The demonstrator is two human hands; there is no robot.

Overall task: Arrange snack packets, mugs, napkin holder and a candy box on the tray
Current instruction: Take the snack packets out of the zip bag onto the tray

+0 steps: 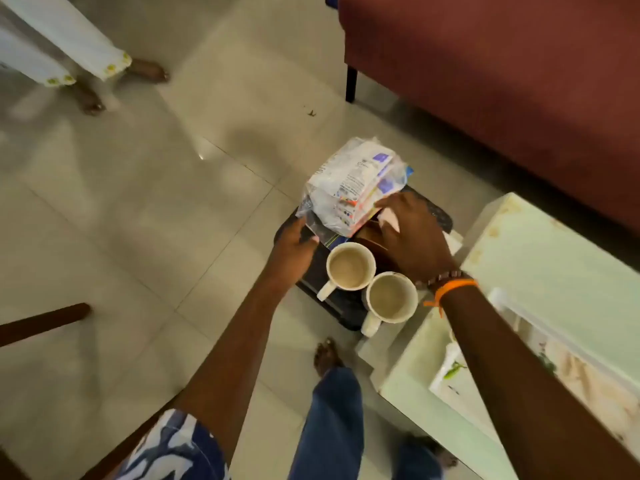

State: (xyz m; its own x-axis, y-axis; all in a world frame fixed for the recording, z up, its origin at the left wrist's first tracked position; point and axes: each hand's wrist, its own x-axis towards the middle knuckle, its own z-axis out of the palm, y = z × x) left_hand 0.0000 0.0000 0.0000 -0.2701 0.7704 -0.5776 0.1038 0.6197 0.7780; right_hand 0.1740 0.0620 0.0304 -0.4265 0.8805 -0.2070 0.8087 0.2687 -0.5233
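Note:
A dark tray (346,308) sits at the corner of a white table, jutting out over the floor. On it stand two white mugs, one (350,266) to the left and one (391,297) nearer me, both empty and stained inside. A pile of white and clear snack packets (353,181) lies on the tray's far end. Beside it is a brown napkin holder (372,239), mostly hidden. My left hand (294,245) grips the tray's left edge, thumb on a packet corner. My right hand (412,237) lies over the holder, fingertips closed on the packets. No candy box is visible.
The white table (540,258) fills the right side, with a lower shelf holding papers. A maroon sofa (502,81) stands behind it. Another person's feet (149,69) are at the far left. A wooden leg (41,322) is at left, and my foot (327,355) is below the tray.

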